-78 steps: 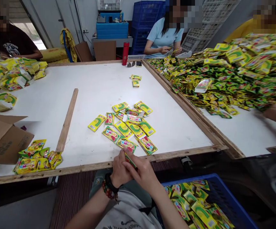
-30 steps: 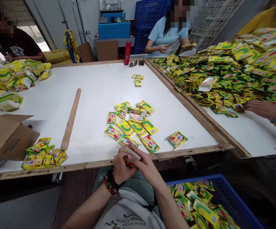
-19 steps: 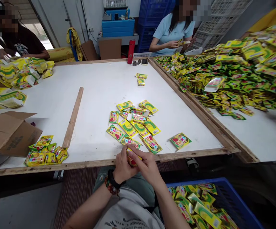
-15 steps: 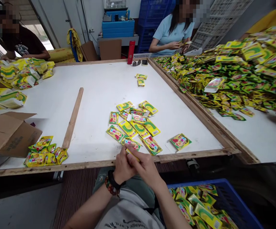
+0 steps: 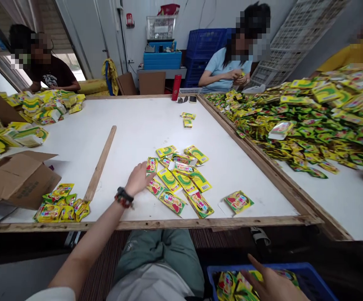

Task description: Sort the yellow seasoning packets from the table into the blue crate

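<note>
My left hand (image 5: pixel 138 179) reaches out over the white table (image 5: pixel 131 125), fingers stretched, its tips touching the left side of a loose cluster of yellow-green packets (image 5: pixel 181 175). It holds nothing. My right hand (image 5: pixel 270 285) hovers low at the right with fingers spread and empty. It is above a blue crate (image 5: pixel 317 274) that holds more of the same packets. One packet (image 5: pixel 238 201) lies apart, to the right of the cluster.
A wooden strip (image 5: pixel 101 163) lies on the table left of my hand. A cardboard box (image 5: pixel 15 179) and a small packet pile (image 5: pixel 62 207) sit at the near left. A big packet heap (image 5: pixel 309 113) covers the right table. Three other people work at the far sides.
My hands were together at the table's near edge, handling one packet. They have separated: the left went forward to the cluster, the right dropped down over the blue crate. The view tilted up.
</note>
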### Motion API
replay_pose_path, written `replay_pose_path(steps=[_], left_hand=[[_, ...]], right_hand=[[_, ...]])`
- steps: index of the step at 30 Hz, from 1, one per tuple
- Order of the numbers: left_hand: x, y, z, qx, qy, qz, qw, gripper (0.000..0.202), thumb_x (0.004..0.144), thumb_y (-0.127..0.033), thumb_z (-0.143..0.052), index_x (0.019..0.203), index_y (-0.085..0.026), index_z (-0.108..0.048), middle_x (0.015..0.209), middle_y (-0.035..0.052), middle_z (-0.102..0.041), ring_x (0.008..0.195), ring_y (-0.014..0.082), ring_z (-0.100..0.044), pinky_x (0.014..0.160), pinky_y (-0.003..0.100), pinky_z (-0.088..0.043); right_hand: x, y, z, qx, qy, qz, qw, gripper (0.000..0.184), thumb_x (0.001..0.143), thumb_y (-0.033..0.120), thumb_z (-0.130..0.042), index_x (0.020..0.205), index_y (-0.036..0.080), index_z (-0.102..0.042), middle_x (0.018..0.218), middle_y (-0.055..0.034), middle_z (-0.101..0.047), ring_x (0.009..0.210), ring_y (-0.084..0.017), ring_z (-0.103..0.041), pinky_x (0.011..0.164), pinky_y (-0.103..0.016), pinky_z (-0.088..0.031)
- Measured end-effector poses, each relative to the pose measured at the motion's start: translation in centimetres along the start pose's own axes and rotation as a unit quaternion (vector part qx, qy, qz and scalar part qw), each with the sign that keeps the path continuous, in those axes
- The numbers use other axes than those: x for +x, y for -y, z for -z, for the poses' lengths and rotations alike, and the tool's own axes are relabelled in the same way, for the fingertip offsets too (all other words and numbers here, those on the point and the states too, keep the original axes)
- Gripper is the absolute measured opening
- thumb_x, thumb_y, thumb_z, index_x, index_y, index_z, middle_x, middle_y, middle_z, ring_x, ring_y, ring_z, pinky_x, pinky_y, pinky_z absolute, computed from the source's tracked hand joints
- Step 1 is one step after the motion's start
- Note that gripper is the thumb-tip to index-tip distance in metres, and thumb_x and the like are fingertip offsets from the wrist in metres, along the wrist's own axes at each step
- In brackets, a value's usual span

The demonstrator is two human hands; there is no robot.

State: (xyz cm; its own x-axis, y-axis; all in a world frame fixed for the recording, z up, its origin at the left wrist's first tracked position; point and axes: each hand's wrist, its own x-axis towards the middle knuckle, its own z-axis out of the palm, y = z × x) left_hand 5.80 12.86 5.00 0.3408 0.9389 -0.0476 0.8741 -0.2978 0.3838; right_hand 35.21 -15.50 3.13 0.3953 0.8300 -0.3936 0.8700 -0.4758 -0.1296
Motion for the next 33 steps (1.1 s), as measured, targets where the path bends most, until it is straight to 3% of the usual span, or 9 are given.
replay_pose_path(steps=[4,9,12,16,19,23,27,30,33], left_hand=[[5.9,-0.4,-1.2,0.044,0.020,0.078,0.996,0.061,0.082,-0.045,-0.062,0.125,-0.006,-0.044,0.121,0.0241,-0.056,0.110,0.0337,-0.058,0.087,0.039,-0.045],[6.5,-0.6,-0.3,0.096,-0.016,0.053,0.994,0.048,0.072,-0.019,-0.066,0.115,-0.007,-0.051,0.117,0.0232,-0.056,0.113,0.0368,-0.052,0.092,0.047,-0.040],[4.2,-0.7,1.9,0.121,-0.051,-0.036,0.991,0.049,0.075,-0.010,-0.056,0.123,-0.014,-0.049,0.126,0.0162,-0.054,0.125,0.0320,-0.042,0.104,0.051,-0.027],[-1.4,-2.0,2.7,0.138,-0.068,-0.330,0.932,0.051,0.080,-0.007,-0.052,0.129,-0.023,-0.049,0.128,0.0098,-0.056,0.129,0.0286,-0.038,0.107,0.048,-0.025],[-6.2,-2.9,0.8,0.084,-0.118,-0.445,0.884,0.053,0.086,-0.008,-0.048,0.135,-0.029,-0.045,0.136,0.0072,-0.052,0.136,0.0275,-0.034,0.112,0.049,-0.019],[-10.9,-3.9,-3.0,-0.239,-0.213,-0.234,0.918,0.067,0.090,-0.021,-0.045,0.150,-0.025,-0.015,0.155,0.0140,-0.024,0.145,0.0312,-0.017,0.113,0.052,-0.024],[-11.9,-6.0,-5.6,-0.539,-0.128,-0.036,0.832,0.055,0.092,-0.038,-0.049,0.141,-0.022,-0.028,0.129,0.0142,-0.054,0.116,0.0249,-0.057,0.097,0.041,-0.047],[-11.3,-6.9,-6.2,-0.575,-0.159,0.048,0.801,0.046,0.085,-0.044,-0.059,0.121,-0.020,-0.043,0.104,0.0067,-0.062,0.090,0.0188,-0.064,0.084,0.034,-0.052],[-11.2,-6.7,-6.7,-0.501,-0.179,0.049,0.845,0.063,0.076,-0.044,-0.070,0.125,-0.021,-0.039,0.112,0.0085,-0.061,0.099,0.0214,-0.062,0.087,0.034,-0.051]], right_hand=[[1.1,4.4,-0.1,0.111,-0.038,0.143,0.983,0.048,0.091,0.039,-0.044,0.129,0.016,-0.061,0.120,-0.0127,-0.068,0.109,-0.031,-0.066,0.083,-0.039,-0.058],[1.6,11.1,0.4,0.202,-0.123,0.282,0.930,0.039,0.092,0.035,-0.048,0.125,0.021,-0.064,0.120,-0.0107,-0.068,0.107,-0.029,-0.067,0.085,-0.039,-0.058],[2.1,12.7,0.7,0.276,-0.204,0.313,0.886,0.040,0.093,0.034,-0.049,0.128,0.020,-0.061,0.126,-0.0121,-0.065,0.115,-0.028,-0.063,0.094,-0.042,-0.054],[3.7,14.7,1.8,0.385,-0.270,0.274,0.838,0.059,0.090,0.038,-0.057,0.144,0.019,-0.043,0.149,-0.0127,-0.041,0.139,-0.029,-0.037,0.111,-0.052,-0.035],[4.7,15.8,2.3,0.476,-0.150,0.290,0.817,0.056,0.087,0.042,-0.061,0.138,0.021,-0.052,0.144,-0.0116,-0.049,0.131,-0.031,-0.048,0.108,-0.052,-0.039],[4.1,16.9,1.1,0.576,-0.048,0.277,0.768,0.037,0.089,0.040,-0.058,0.120,0.020,-0.067,0.121,-0.0105,-0.069,0.108,-0.028,-0.065,0.094,-0.045,-0.053],[2.2,17.9,-0.7,0.514,-0.098,0.329,0.786,0.039,0.090,0.025,-0.053,0.128,0.024,-0.062,0.127,-0.0093,-0.065,0.118,-0.026,-0.060,0.104,-0.045,-0.045],[1.5,17.7,-1.4,0.479,-0.077,0.358,0.798,0.043,0.085,0.022,-0.057,0.128,0.024,-0.062,0.129,-0.0102,-0.064,0.120,-0.027,-0.058,0.106,-0.047,-0.043],[1.8,16.9,-1.2,0.564,-0.092,0.294,0.766,0.036,0.086,0.032,-0.058,0.121,0.025,-0.067,0.125,-0.0094,-0.067,0.119,-0.028,-0.059,0.103,-0.047,-0.045]])
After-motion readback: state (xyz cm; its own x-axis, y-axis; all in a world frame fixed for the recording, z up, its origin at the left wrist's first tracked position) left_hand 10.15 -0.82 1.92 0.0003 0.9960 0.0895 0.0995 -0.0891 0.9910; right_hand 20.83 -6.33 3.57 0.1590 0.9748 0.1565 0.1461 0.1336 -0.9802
